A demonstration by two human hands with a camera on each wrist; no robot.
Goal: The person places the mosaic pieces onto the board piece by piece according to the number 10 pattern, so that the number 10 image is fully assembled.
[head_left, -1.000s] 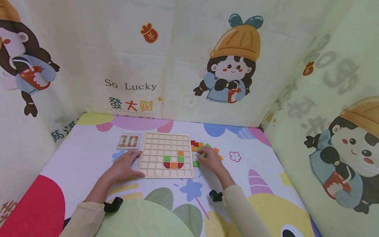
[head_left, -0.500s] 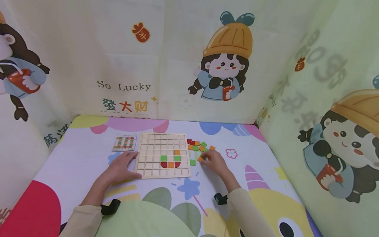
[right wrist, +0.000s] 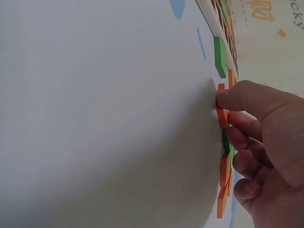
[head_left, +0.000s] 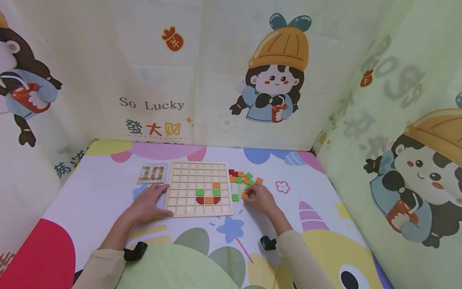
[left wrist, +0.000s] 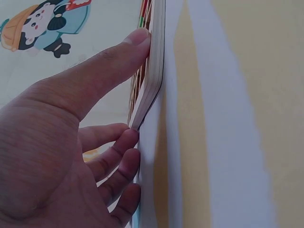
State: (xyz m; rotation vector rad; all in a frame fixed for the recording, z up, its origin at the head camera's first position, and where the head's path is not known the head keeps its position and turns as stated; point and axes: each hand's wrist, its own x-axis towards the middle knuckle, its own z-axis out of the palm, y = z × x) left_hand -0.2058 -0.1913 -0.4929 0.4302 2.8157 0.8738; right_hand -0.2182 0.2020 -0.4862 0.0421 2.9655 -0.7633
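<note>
My left hand (head_left: 147,202) rests against the left side of a wooden grid board (head_left: 184,174), thumb at the near corner and fingertips along the edge. In the left wrist view the thumb lies on the board's rim (left wrist: 154,71). Red, orange and green pieces form a U shape in the board's cells, with a green tile (head_left: 200,192) at its left arm. Right of the board, my right hand (head_left: 262,199) pinches an orange square tile (right wrist: 222,114) between thumb and index finger. The other fingers curl beside more tiles, partly hiding them.
A pattern card (head_left: 152,173) lies left of the board. Loose tiles (head_left: 248,176) in red, orange and green crowd the board's right side, and a single green tile (head_left: 235,197) lies near its edge. Printed curtains (head_left: 216,80) stand behind the table (head_left: 306,176).
My right hand has drawn back slightly from the pile toward its near side, and an orange tile now shows at its fingertips. The left hand keeps its place on the board.
</note>
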